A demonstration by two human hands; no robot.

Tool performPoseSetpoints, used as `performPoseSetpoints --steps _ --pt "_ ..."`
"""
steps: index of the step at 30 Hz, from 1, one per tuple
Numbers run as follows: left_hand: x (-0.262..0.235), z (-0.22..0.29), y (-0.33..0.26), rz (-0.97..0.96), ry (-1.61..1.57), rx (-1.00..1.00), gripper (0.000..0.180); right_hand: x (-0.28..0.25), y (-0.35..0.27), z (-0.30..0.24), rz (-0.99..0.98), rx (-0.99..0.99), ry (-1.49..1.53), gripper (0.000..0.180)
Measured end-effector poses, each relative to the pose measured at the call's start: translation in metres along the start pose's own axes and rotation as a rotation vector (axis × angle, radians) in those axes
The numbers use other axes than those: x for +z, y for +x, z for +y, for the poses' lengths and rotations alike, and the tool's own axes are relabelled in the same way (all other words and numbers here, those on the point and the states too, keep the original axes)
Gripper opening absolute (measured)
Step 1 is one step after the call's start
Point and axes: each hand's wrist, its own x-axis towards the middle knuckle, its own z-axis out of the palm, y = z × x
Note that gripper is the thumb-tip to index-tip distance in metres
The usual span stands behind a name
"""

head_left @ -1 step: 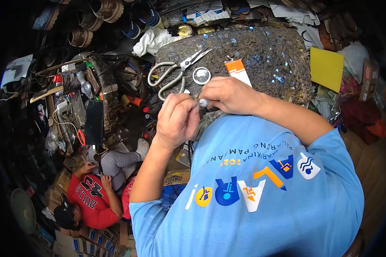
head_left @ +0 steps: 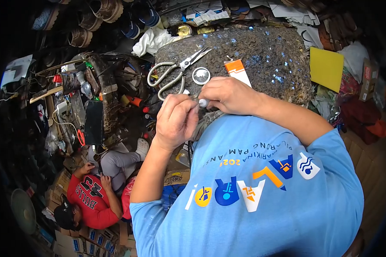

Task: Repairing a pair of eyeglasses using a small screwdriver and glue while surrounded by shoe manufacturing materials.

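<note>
My right hand (head_left: 224,93) grips a small whitish tube-like piece (head_left: 203,103). Its rounded end shows at the fingertips, and the rest is hidden in my palm. Close beside it, my left hand (head_left: 176,118) is closed in a pinch; whatever is between its fingers is too small or hidden to name. Beyond my hands, large scissors (head_left: 174,76) lie with their blades partly apart. A round, silvery lid-like disc (head_left: 201,76) lies right of their handles. An orange and white box (head_left: 237,71) sits just past my right hand.
A rough, dark work block (head_left: 270,49) flecked with blue lies ahead. Around it are a white cloth (head_left: 152,41), a yellow sheet (head_left: 326,68) and several shoes (head_left: 107,9). At left, a dark phone-like slab (head_left: 94,122) stands near a seated person in a red shirt (head_left: 90,199).
</note>
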Motion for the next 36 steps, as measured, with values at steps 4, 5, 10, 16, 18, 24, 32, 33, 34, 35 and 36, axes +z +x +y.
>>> performPoseSetpoints --steps 4,5,10,16,18,24,32,33,34,35,36 --pt "-0.001 0.002 -0.002 0.042 -0.010 0.005 0.021 0.000 0.000 0.000 0.005 0.007 -0.015 0.022" --pt "-0.001 0.003 -0.003 0.066 -0.011 0.007 0.024 0.000 0.000 -0.001 0.001 0.008 -0.019 0.022" --pt "-0.003 -0.001 -0.013 0.185 -0.034 -0.108 0.030 -0.001 0.000 -0.002 0.017 0.007 -0.028 0.023" --pt "0.010 -0.016 -0.012 -0.049 0.336 -0.347 0.026 -0.001 -0.001 -0.002 -0.008 0.006 -0.070 0.030" --pt "0.016 -0.018 -0.014 -0.099 0.421 -0.300 0.027 -0.001 -0.002 -0.003 -0.007 -0.001 -0.087 0.030" --pt "0.016 -0.018 -0.015 -0.131 0.405 -0.206 0.023 0.000 -0.002 -0.005 0.011 0.014 -0.094 0.030" --pt "0.010 -0.012 -0.029 0.062 0.215 -0.272 0.024 0.000 -0.003 -0.004 0.015 0.016 -0.094 0.030" --pt "0.004 -0.011 -0.032 0.124 0.116 -0.357 0.021 0.000 -0.004 -0.005 0.008 0.014 -0.093 0.030" --pt "-0.001 -0.008 -0.033 0.185 0.018 -0.441 0.019 0.000 -0.003 -0.004 0.016 0.015 -0.093 0.030" --pt "-0.005 0.006 -0.028 0.300 -0.284 -0.629 0.017 0.001 -0.004 -0.003 0.013 0.019 -0.085 0.029" --pt "-0.014 0.015 -0.023 0.266 -0.368 -0.679 0.018 0.001 -0.004 -0.002 0.010 0.023 -0.076 0.028"
